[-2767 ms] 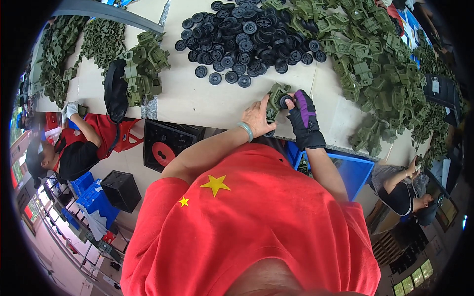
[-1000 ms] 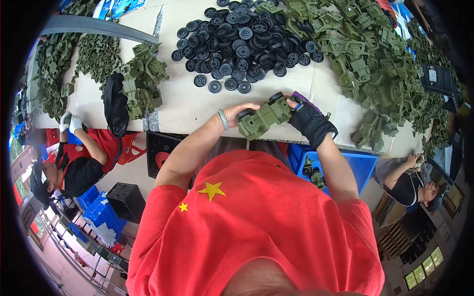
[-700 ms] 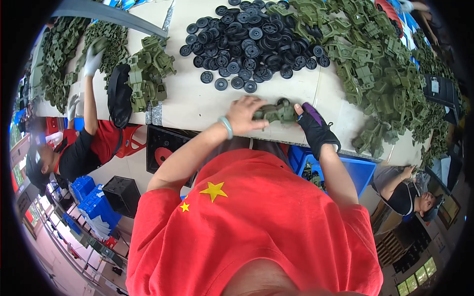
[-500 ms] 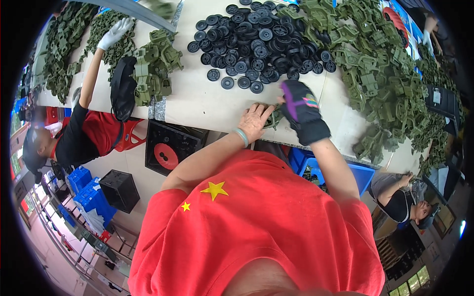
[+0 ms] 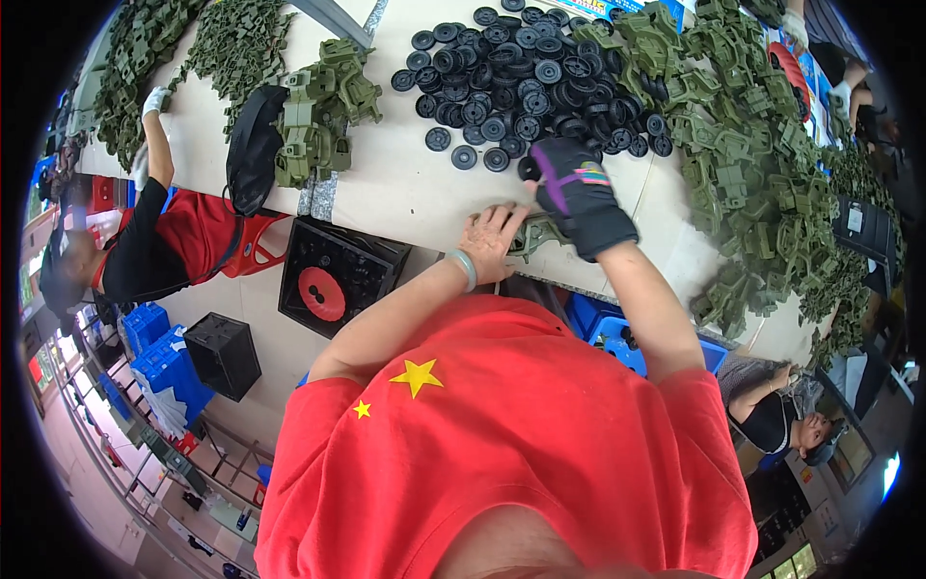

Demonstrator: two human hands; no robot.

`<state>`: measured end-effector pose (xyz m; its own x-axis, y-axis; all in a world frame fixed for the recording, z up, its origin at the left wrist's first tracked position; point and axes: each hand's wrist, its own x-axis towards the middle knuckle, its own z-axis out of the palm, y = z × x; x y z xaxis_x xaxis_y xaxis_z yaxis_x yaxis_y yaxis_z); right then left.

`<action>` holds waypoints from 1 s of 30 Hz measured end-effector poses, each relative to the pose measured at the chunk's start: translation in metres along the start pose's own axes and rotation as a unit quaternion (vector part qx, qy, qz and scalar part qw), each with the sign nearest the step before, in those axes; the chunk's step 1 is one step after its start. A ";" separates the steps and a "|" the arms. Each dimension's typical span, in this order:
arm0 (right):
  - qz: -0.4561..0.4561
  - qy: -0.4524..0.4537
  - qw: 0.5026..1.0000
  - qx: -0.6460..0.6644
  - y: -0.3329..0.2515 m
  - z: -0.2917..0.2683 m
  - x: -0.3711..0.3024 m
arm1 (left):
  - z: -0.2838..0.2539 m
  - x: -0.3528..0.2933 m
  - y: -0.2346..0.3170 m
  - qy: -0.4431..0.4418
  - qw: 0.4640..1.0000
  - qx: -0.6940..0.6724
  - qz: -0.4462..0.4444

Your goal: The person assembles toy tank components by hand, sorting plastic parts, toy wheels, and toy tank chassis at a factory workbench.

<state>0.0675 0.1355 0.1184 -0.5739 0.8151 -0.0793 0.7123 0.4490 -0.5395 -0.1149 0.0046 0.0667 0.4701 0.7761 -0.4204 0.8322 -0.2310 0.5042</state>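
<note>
A: Head view: which step is in hand?

B: Apparently the fetching of a wheel (image 5: 528,168). The gloved right hand (image 5: 582,198) reaches to the near edge of the wheel pile (image 5: 526,87), its thumb beside the wheel. The glove hides most of its fingers; whether they are clamped on the wheel cannot be told.

A: And the green part?

B: The green part (image 5: 536,234) lies at the counter's (image 5: 391,183) near edge, between and below the hands. The bare left hand (image 5: 487,238) lies over its left end, fingers slightly apart; whether they grip or merely steady it cannot be told.

A: What does the next move call for?

B: In judgement, a sure pinch on one wheel, free of its neighbours, and a short carry to the green part, which the left hand should keep from sliding or tipping.
</note>
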 end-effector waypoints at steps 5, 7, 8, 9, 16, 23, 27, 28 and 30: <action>0.125 0.063 0.982 0.130 0.046 -0.029 -0.062 | -0.008 0.000 0.017 0.113 0.993 -0.046 0.008; 0.086 0.010 0.990 0.112 0.041 -0.044 -0.083 | -0.001 0.008 0.022 0.134 0.991 -0.013 0.024; 0.067 0.001 0.994 0.085 0.041 -0.039 -0.091 | 0.005 0.016 0.020 0.105 0.994 -0.003 0.013; 0.048 -0.008 0.997 0.058 0.039 -0.035 -0.097 | 0.007 0.023 0.019 0.075 0.997 0.007 0.003; 0.010 -0.033 0.999 -0.012 0.022 -0.031 -0.098 | 0.015 0.035 0.012 0.009 0.999 0.027 0.016; -0.007 -0.127 0.988 -0.082 0.017 -0.036 -0.081 | 0.011 0.038 0.012 -0.018 0.999 0.037 0.018; -0.009 -0.129 0.989 -0.070 0.018 -0.032 -0.089 | 0.001 0.043 0.005 -0.051 0.996 0.045 0.059; -0.009 -0.131 0.989 -0.071 0.015 -0.030 -0.093 | -0.002 0.043 0.004 -0.062 0.994 0.051 0.081; 0.030 -0.102 0.993 -0.054 0.006 -0.025 -0.104 | -0.010 0.042 0.004 -0.080 0.990 0.064 0.093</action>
<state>0.1415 0.0625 0.1438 -0.5912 0.7553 -0.2828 0.7805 0.4473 -0.4369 -0.0949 0.0425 0.0584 0.6509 0.6127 -0.4483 0.7524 -0.4422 0.4881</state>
